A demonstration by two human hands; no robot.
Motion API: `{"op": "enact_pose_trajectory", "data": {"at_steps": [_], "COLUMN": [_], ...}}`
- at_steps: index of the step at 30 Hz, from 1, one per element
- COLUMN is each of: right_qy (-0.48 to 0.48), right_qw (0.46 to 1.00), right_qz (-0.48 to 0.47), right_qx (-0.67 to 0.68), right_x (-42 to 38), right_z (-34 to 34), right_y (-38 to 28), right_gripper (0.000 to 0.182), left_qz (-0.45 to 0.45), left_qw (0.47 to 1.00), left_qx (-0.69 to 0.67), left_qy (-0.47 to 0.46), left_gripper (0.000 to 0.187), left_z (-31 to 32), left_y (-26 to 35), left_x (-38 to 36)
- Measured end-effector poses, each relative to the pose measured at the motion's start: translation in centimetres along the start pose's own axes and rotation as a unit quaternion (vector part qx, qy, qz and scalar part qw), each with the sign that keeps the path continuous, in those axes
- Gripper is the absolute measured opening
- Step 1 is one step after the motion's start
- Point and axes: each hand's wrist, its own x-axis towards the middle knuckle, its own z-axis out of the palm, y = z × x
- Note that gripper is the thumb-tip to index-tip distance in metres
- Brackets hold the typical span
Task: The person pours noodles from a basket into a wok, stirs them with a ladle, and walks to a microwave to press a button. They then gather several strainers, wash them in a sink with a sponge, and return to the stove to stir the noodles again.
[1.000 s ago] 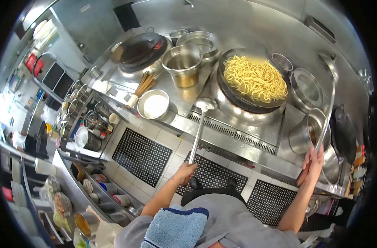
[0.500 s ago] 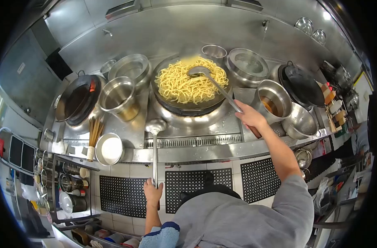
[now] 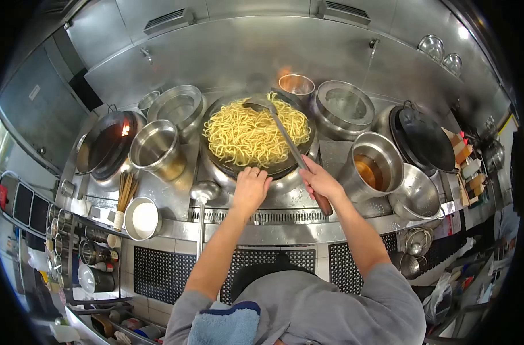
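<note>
Yellow noodles point(image 3: 256, 132) fill the wok point(image 3: 230, 167) on the middle burner. My right hand point(image 3: 320, 183) is closed around the wooden handle of a long wok spatula point(image 3: 286, 136), whose metal head rests among the noodles toward the back. At the wok's near rim, my left hand point(image 3: 252, 187) has its fingers curled over the edge; the fingertips are partly hidden. Left of that hand a metal ladle point(image 3: 204, 191) lies on the counter, its handle jutting out over the front edge.
Metal pots point(image 3: 154, 146) flank the wok at left, and a pot of brown liquid point(image 3: 370, 169) stands at right beside a colander point(image 3: 416, 192). A bowl of white contents point(image 3: 142, 218) sits near the front edge. Flames show in the left wok point(image 3: 110, 144).
My left hand has come up from beside the ladle's handle to the wok's near rim. The spatula head has shifted slightly left in the noodles. Flame at the left wok looks brighter.
</note>
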Motion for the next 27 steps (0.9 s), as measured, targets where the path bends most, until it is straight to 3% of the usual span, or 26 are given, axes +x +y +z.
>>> {"op": "enact_pose_trajectory", "data": {"at_steps": [4,11,16,19,21,23,24,27], "right_qy": [-0.044,-0.021,0.062,0.074,0.092,0.095,0.105,0.097], "right_qw": [0.998,0.995,0.953,0.942,0.916,0.918,0.914,0.916], "right_qz": [0.003,0.013,-0.008,0.115,0.012,0.061,0.030,0.070], "right_qx": [-0.035,-0.093,-0.296,-0.308,-0.391,-0.380,-0.390,-0.383], "right_x": [-0.8,-3.5,-11.3,-13.1,-10.3,-7.7,-6.9,-9.3], "right_z": [-0.4,-0.5,0.2,1.4,0.6,1.9,2.6,2.7], "right_y": [-2.1,-4.3,-7.6,-6.9,-1.1,-0.7,-0.7,-2.6], "right_gripper": [0.063,0.063,0.062,0.060,0.060,0.059,0.058,0.058], "left_qz": [0.046,-0.037,-0.007,0.011,0.005,0.001,-0.009,-0.014], "left_qw": [0.996,0.995,1.000,0.999,0.999,1.000,1.000,0.999], "left_qx": [0.082,0.091,0.015,0.009,0.003,0.005,0.011,0.029], "left_qy": [0.000,-0.023,-0.012,-0.045,-0.035,-0.024,-0.026,0.002], "left_gripper": [0.018,0.017,0.019,0.023,0.024,0.023,0.023,0.022], "left_z": [1.6,3.0,1.6,1.6,1.9,1.7,1.8,2.2], "left_y": [-1.4,-0.6,-2.0,-2.6,-2.5,-2.4,-2.3,-2.1], "left_x": [0.7,0.5,0.7,0.7,0.7,0.6,0.5,0.2]}}
